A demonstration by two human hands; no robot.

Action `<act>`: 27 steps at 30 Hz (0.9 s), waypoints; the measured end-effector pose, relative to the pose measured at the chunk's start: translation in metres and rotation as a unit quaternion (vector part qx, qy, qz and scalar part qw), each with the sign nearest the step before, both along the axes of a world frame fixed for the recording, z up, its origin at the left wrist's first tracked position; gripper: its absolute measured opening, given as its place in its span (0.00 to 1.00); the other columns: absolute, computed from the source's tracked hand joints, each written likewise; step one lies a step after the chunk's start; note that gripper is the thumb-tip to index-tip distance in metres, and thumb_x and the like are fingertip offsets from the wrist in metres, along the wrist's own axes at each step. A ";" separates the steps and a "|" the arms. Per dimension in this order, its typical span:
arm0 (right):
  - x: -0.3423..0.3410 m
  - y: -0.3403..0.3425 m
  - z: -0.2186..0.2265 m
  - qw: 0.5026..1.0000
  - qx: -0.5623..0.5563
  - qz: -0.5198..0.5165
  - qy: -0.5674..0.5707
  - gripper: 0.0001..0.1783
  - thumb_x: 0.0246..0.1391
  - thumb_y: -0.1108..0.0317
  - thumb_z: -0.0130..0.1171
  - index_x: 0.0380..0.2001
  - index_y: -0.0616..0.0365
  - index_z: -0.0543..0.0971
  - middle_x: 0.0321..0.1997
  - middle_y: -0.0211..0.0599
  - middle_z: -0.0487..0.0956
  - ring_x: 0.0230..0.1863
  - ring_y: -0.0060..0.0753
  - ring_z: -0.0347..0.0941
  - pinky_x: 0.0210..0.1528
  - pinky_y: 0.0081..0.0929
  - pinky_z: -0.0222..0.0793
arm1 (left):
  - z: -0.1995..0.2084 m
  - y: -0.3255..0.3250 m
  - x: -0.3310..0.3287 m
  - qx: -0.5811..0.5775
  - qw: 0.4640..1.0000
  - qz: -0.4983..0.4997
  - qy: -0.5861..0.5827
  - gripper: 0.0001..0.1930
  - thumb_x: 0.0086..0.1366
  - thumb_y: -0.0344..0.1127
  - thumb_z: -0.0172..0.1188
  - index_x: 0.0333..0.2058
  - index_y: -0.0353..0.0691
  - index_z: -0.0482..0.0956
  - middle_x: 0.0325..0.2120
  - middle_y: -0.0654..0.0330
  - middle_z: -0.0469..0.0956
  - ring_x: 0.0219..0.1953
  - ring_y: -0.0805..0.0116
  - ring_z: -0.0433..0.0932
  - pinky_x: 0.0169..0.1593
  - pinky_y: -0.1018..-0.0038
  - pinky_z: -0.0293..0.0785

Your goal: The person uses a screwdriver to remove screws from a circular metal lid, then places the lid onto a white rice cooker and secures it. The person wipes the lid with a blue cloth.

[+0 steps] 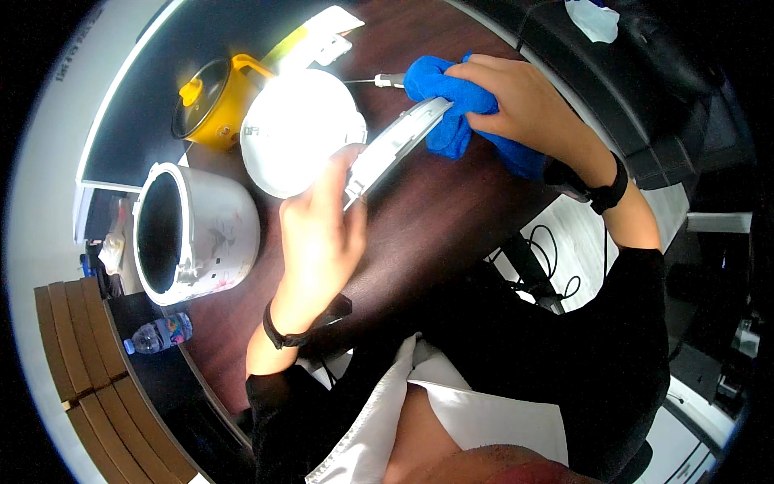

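My left hand [322,234] grips a white plastic lid-like piece [395,149] by its near end, holding it tilted above the table. A bunched blue cloth [447,85] is in my right hand [516,101], pressed against the far end of that piece. Just beyond my left hand is a bright white round part [294,133], too washed out to show its details. To the left, a white cooker body [214,234] with a floral pattern lies with its dark opening facing left. Near the cloth is a thin-shafted tool with a white handle [389,81].
A yellow pot [222,117] with a glass lid stands at the far left. White and yellow papers [314,40] lie behind it. A water bottle [160,333] and brown boxes [85,347] are beyond the left edge of the dark wooden table [419,242]. Cables [548,258] hang at the right.
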State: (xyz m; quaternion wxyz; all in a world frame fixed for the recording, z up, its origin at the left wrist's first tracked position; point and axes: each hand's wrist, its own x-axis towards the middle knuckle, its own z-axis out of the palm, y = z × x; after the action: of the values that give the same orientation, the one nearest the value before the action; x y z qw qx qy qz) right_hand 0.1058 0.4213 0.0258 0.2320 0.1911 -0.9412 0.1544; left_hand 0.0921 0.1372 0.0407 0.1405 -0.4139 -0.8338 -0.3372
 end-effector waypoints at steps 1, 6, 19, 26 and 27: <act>0.001 -0.002 0.002 1.000 0.014 0.000 0.010 0.21 0.42 0.64 0.62 0.43 0.55 0.74 0.36 0.42 0.75 0.37 0.47 0.75 0.38 0.38 0.70 | -0.001 0.001 0.001 -0.002 1.000 0.001 0.008 0.24 0.47 0.17 0.56 0.46 0.39 0.72 0.26 0.44 0.77 0.29 0.49 0.80 0.32 0.63 0.75; 0.010 -0.016 0.021 0.996 0.066 0.022 0.051 0.22 0.39 0.65 0.65 0.40 0.56 0.74 0.36 0.40 0.75 0.38 0.44 0.74 0.38 0.38 0.70 | 0.004 0.002 0.008 -0.022 1.000 0.003 -0.004 0.22 0.49 0.17 0.56 0.45 0.37 0.74 0.31 0.44 0.78 0.33 0.48 0.80 0.36 0.66 0.74; 0.035 -0.055 0.054 0.986 0.142 0.062 0.060 0.27 0.32 0.66 0.71 0.40 0.54 0.74 0.37 0.34 0.74 0.41 0.38 0.73 0.41 0.33 0.69 | 0.000 0.012 0.008 -0.055 0.998 0.011 -0.031 0.27 0.44 0.17 0.55 0.47 0.39 0.73 0.28 0.45 0.77 0.30 0.46 0.79 0.33 0.62 0.73; 0.034 -0.058 0.061 0.984 0.156 0.083 0.030 0.33 0.30 0.68 0.74 0.46 0.51 0.75 0.43 0.37 0.76 0.41 0.41 0.75 0.44 0.35 0.70 | 0.000 0.011 0.004 -0.029 0.999 -0.020 0.014 0.23 0.45 0.17 0.53 0.44 0.35 0.72 0.26 0.47 0.76 0.26 0.48 0.78 0.29 0.62 0.74; 0.032 -0.055 0.059 0.984 0.153 0.086 0.039 0.33 0.30 0.68 0.74 0.46 0.51 0.75 0.43 0.37 0.75 0.41 0.41 0.75 0.44 0.34 0.70 | -0.001 0.011 0.003 -0.020 0.999 -0.032 0.030 0.22 0.45 0.17 0.52 0.43 0.34 0.71 0.24 0.49 0.76 0.24 0.49 0.78 0.28 0.62 0.74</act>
State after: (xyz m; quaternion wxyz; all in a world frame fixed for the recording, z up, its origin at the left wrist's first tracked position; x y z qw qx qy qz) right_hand 0.1382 0.3666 0.0851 0.2222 0.3105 -0.9240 0.0208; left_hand 0.0951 0.1487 0.0398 0.1463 -0.4530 -0.8219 -0.3127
